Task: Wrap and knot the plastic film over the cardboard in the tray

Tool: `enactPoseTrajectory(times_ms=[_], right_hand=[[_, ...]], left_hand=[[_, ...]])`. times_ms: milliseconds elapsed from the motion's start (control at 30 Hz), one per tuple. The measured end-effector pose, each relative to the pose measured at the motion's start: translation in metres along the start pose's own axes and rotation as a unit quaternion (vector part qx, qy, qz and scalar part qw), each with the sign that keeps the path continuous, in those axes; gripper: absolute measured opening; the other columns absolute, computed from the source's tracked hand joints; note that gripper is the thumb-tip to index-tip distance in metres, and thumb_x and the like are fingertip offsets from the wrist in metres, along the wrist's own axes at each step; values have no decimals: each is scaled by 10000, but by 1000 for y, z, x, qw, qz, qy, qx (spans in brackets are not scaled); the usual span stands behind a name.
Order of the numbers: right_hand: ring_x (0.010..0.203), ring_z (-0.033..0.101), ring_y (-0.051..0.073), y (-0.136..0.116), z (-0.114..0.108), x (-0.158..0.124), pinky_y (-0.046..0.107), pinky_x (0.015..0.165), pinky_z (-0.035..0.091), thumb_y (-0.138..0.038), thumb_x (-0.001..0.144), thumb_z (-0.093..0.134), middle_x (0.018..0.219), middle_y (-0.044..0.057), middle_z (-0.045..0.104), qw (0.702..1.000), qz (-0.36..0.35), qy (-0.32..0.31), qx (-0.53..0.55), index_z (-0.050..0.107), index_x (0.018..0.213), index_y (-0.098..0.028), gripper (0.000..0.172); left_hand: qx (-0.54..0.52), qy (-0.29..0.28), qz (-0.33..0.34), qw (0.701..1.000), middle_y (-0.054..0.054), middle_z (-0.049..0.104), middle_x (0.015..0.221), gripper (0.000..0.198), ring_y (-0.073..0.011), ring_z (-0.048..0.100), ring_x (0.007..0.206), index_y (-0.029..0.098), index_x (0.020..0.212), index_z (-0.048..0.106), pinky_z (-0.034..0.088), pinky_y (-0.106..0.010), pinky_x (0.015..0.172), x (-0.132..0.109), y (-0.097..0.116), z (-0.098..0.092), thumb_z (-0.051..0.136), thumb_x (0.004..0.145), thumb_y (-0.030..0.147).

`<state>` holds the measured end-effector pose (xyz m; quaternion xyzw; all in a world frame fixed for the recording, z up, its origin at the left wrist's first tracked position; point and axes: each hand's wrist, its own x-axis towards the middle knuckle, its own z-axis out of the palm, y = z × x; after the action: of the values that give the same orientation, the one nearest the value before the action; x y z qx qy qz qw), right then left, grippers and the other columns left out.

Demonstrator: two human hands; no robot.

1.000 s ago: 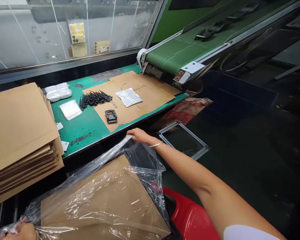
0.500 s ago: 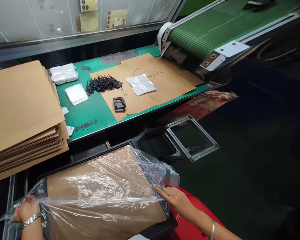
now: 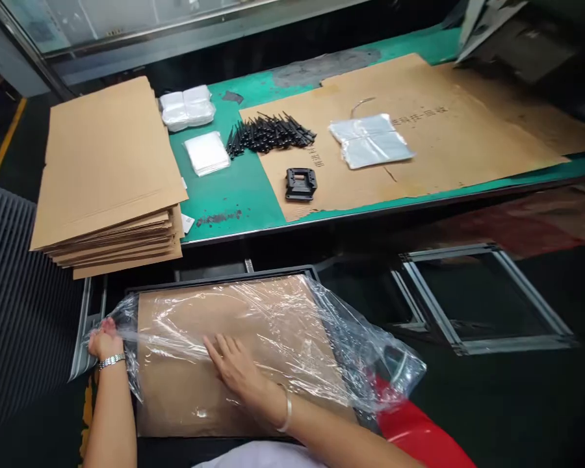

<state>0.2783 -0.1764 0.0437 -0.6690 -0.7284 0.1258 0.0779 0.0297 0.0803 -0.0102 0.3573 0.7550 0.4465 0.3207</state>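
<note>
The left hand (image 3: 106, 342) clamps bunched plastic film (image 3: 358, 338) in curled fingers, while the right hand (image 3: 236, 369) lies palm-down on the film-covered cardboard (image 3: 175, 393), fingers extended and slightly apart.

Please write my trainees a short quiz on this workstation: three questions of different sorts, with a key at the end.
1. Multiple choice. What does the left hand grasp?
(a) a metal frame
(b) clear plastic film
(c) a black molded part

2. True or false? The right hand is palm down over the film, with its fingers extended.

3. Put these in order from left to right as the picture shows them: heap of black pin-like parts, stack of clear plastic bags, cardboard stack.

Key
1. b
2. True
3. Cardboard stack, heap of black pin-like parts, stack of clear plastic bags
</note>
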Motion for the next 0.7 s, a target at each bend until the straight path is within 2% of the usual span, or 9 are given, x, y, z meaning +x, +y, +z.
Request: enactPoseTrajectory(times_ms=[100,167,267,300,367,433,500,600,700], right_hand=[[817,526,246,-18,30,43,357,644,416,-80,807,422,979,169,566,999,18,-10,27,371,1274,-95,470],[769,520,228,-21,45,55,331,607,399,-76,825,404,885,136,578,999,18,-13,42,447,1200,-98,379],[744,514,203,-21,56,57,299,595,371,-94,835,427,822,101,585,996,21,-17,88,565,983,-126,205],[743,513,197,-21,57,57,291,598,364,-110,837,440,811,91,586,994,26,-19,102,577,918,-134,161],[750,513,190,-21,54,56,280,607,355,-171,843,469,802,79,589,990,50,-17,130,576,854,-144,111],[743,514,187,-21,47,57,273,613,350,-274,841,499,802,72,592,980,94,-13,174,565,883,-145,151],[720,514,174,-20,37,60,268,626,348,-350,831,513,791,57,600,960,141,-13,240,555,917,-148,224],[689,501,153,-24,21,62,274,661,335,-267,849,467,696,20,590,950,132,-11,282,564,781,-163,157],[693,489,159,-37,13,53,289,661,318,-147,795,441,642,13,572,968,26,21,247,545,684,-172,154]], left_hand=[[-10,7,17,1000,-24,568,744,223,-149,581,692,132,953,493,504,-353,645,-18,13,-13,402,838,300],[-10,33,42,999,-44,574,805,218,-176,592,778,141,985,465,496,-392,720,-40,17,-26,388,818,256],[36,104,172,979,-85,526,1056,276,-205,504,1030,172,1021,468,403,-394,902,-87,8,-49,482,761,265],[95,88,283,950,-101,535,1041,262,-220,502,1030,165,984,499,398,-394,898,-103,2,-55,509,745,271],[200,-108,472,852,-87,594,906,150,-214,554,932,182,857,565,418,-376,841,-133,-11,-62,511,750,273],[319,-243,528,748,-117,617,968,189,-248,546,990,188,878,602,396,-411,843,-151,-20,-60,496,772,304],[425,-249,500,712,-185,548,1153,329,-327,421,1163,167,990,599,330,-496,893,-157,-22,-53,492,775,391],[492,-207,432,727,-249,391,1305,554,-393,165,1294,109,1096,555,226,-582,939,-154,-19,-35,491,732,523],[451,-194,349,798,-234,356,1323,505,-377,137,1298,116,1144,514,213,-581,950,-147,-15,-14,479,757,438]])
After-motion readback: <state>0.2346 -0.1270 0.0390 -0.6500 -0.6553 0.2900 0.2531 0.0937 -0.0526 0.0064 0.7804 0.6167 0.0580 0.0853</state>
